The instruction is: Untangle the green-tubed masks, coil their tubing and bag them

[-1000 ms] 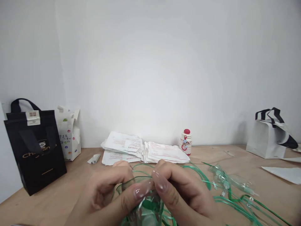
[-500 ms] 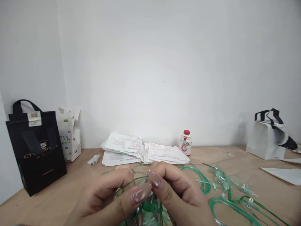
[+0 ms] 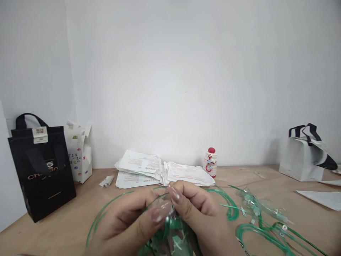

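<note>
A clear green-tinted oxygen mask (image 3: 176, 234) sits between my two hands at the bottom middle. My left hand (image 3: 130, 224) pinches its upper rim with thumb and fingers. My right hand (image 3: 198, 213) grips the same rim from the right, its thumb and index finger pressed together beside the left thumb. The lower part of the mask runs out of view, and the fingertips behind the rim are hidden. Green tubing (image 3: 97, 218) curves out on the left, and another coil of tubing (image 3: 229, 202) lies beyond the right hand.
On the right lie a second mask with a clear bag (image 3: 252, 204) and a coil of green tube (image 3: 262, 233). White packets (image 3: 144, 177), a red-capped bottle (image 3: 211, 163) and a crumpled wrapper (image 3: 106, 181) lie farther back. A black bag (image 3: 44, 177) and white bags (image 3: 301, 160) stand at the sides.
The mask has tilted in my hands, showing more of its clear shell. Both hands have shifted slightly and keep hold of the rim. More green tubing shows at the left.
</note>
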Demonstrator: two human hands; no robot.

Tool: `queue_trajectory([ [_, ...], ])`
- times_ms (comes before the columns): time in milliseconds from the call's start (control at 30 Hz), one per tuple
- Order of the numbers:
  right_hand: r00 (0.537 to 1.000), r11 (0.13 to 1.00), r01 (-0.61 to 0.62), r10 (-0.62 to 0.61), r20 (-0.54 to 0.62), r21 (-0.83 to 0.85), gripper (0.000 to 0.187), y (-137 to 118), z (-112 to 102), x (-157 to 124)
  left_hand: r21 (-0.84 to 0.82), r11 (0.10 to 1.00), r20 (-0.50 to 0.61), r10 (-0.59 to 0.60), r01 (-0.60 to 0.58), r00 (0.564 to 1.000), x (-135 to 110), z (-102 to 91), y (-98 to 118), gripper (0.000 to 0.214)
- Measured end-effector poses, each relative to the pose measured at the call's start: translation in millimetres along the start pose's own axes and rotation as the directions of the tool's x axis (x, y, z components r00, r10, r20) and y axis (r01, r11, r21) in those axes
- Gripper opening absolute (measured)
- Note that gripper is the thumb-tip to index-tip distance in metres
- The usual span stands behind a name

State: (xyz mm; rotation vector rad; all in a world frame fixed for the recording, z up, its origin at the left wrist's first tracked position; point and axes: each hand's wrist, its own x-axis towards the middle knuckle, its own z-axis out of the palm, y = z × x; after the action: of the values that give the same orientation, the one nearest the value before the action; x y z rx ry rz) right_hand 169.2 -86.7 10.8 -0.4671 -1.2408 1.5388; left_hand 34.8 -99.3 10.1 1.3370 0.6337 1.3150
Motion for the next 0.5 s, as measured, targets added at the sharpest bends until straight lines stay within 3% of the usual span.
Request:
queue_trajectory([
  [133, 0.996, 0.994, -0.080, 0.082, -0.026, 0.076, 0.026, -4.1, -3.0, 1.7, -0.134, 0.990, 0.085, -0.033, 0.044, 0.996, 6.1, -3.9, -3.5, 0.045],
  [300, 0.998, 0.995, -0.043, 0.047, -0.035, 0.095, 0.025, -7.3, -7.0, 5.3, -0.241, 0.965, 0.096, -0.085, 0.106, 0.992, 4.3, -9.3, -6.2, 0.020],
  [400, 1.000, 0.998, -0.024, 0.024, -0.003, 0.063, 0.025, -8.2, -11.7, 8.7, -0.291, 0.950, 0.022, -0.115, 0.117, 0.993, 1.3, -7.5, -6.5, 0.008],
  [500, 0.999, 0.999, 0.020, -0.019, 0.034, -0.040, 0.026, -8.1, -16.9, 12.1, -0.269, 0.959, -0.031, -0.100, 0.088, 0.995, 1.6, -5.4, -7.0, 0.010],
])
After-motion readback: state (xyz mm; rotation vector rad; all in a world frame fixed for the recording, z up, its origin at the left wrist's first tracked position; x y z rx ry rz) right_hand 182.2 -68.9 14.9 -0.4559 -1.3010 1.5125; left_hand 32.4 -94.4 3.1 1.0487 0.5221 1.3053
